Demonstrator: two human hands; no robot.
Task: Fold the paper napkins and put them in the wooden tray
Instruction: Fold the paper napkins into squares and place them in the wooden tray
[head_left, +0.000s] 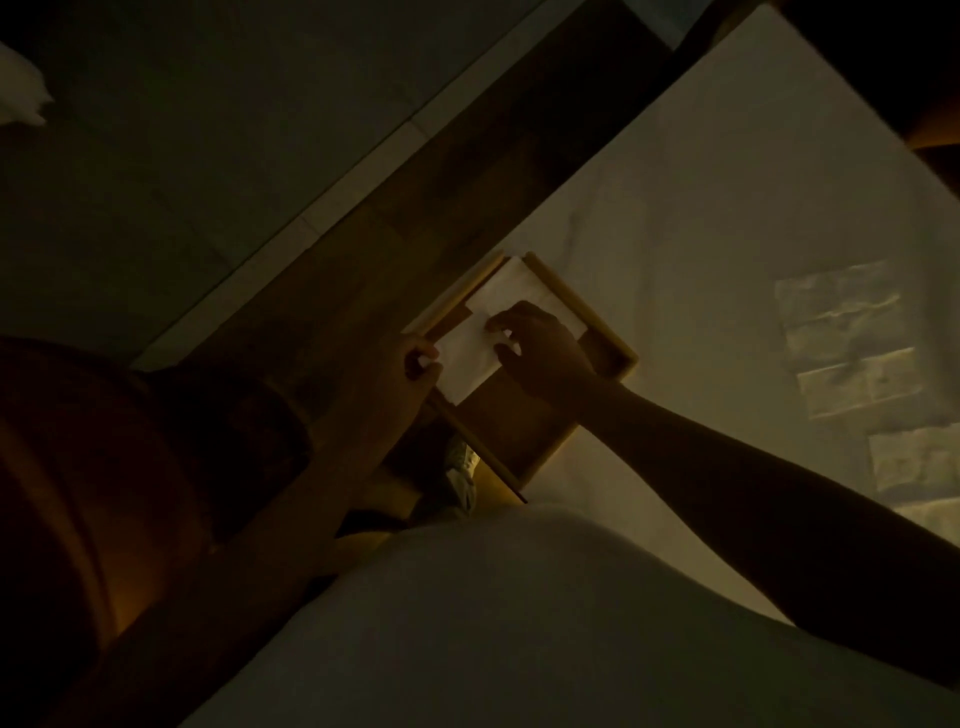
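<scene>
The scene is dim. A wooden tray (584, 312) sits at the white table's left edge. Inside it lie white folded napkins: one (514, 288) at the far end and another (467, 361) overlapping it, nearer me. My right hand (543, 351) is over the tray, with its bent fingertips and thumb resting on the nearer napkin. At the tray's left rim, my left hand (415, 364) has curled fingers that pinch that napkin's left corner. Several flat unfolded napkins (841, 322) lie in a row on the table to the right.
The table (701, 208) is covered in white cloth and runs diagonally. A dark wooden floor strip (415, 208) and pale tiles lie to its left. A shoe (462, 467) shows below the tray's near end. The tray's near half (519, 421) is bare wood.
</scene>
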